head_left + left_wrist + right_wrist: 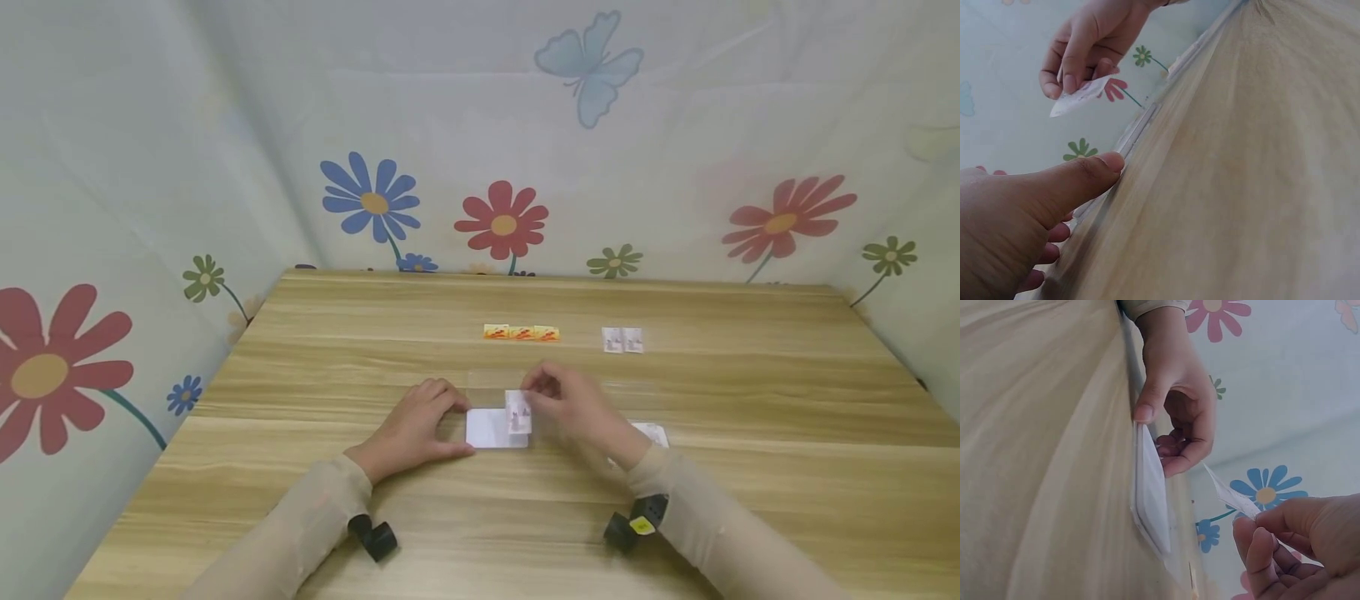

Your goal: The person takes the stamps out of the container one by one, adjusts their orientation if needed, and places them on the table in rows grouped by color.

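One small printed paper slip aloft over the right end of a white rectangular card, apart from it in both wrist views. Pinched at its far right corner between the thumb and curled fingers of the right hand, the rest free. For good control, best to keep the pinch light and close to the edge, so as not to crease the paper or cover the print. Level the slip before any lowering; watch the free corner, probably the first to touch. Judge alignment from above, against the card's straight edges. Worth steadying the card too: gripped at its left end by the left hand, thumb at the near corner, fingers bent round the far one.

Printed side toward the head camera; long axis roughly toward and away from the body, crosswise to the card's left-to-right length. Tilted rather than flat in the wrist views, free end toward the left hand.

Just beyond the card, a faint clear plastic sheet; farther back, three orange-and-yellow printed slips in a row and, to their right, two pale printed slips side by side. By the right wrist, partly hidden white papers. All on a wood-grain worktop.
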`<state>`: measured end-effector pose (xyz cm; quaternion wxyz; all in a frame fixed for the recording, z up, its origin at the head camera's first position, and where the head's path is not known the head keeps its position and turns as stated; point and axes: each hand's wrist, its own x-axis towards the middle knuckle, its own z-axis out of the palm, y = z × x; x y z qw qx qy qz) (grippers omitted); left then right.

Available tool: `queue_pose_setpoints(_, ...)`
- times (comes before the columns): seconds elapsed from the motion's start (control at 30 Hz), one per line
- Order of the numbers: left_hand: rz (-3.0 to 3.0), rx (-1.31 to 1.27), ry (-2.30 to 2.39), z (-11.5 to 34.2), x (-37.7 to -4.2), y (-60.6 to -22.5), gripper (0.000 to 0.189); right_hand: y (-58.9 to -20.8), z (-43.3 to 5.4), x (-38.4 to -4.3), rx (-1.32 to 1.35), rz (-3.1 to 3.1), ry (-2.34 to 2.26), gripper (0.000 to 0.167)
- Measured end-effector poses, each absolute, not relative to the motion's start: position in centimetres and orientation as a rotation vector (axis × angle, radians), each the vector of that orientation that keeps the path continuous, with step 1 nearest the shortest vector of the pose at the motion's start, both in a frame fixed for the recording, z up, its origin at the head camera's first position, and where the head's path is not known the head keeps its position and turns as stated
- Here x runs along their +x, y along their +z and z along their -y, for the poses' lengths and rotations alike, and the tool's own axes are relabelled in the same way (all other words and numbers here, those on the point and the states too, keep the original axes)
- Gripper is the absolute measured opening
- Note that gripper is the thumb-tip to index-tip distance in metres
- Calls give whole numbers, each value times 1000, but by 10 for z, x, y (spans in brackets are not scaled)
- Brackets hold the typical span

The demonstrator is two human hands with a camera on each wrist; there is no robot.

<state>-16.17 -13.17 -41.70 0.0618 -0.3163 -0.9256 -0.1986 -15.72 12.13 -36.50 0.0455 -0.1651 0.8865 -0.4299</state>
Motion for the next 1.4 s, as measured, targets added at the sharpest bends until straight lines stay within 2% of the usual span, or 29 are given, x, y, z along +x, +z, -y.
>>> queue_pose_setpoints(0.57,2800,-958,-585,132,-162,-415,51,-339,-135,-169,-577,-2677,-1326,10)
queue_pose_setpoints(1.4,2788,-959,-581,132,-161,-415,51,-322,-165,-191,-559,-2738,-1324,14)
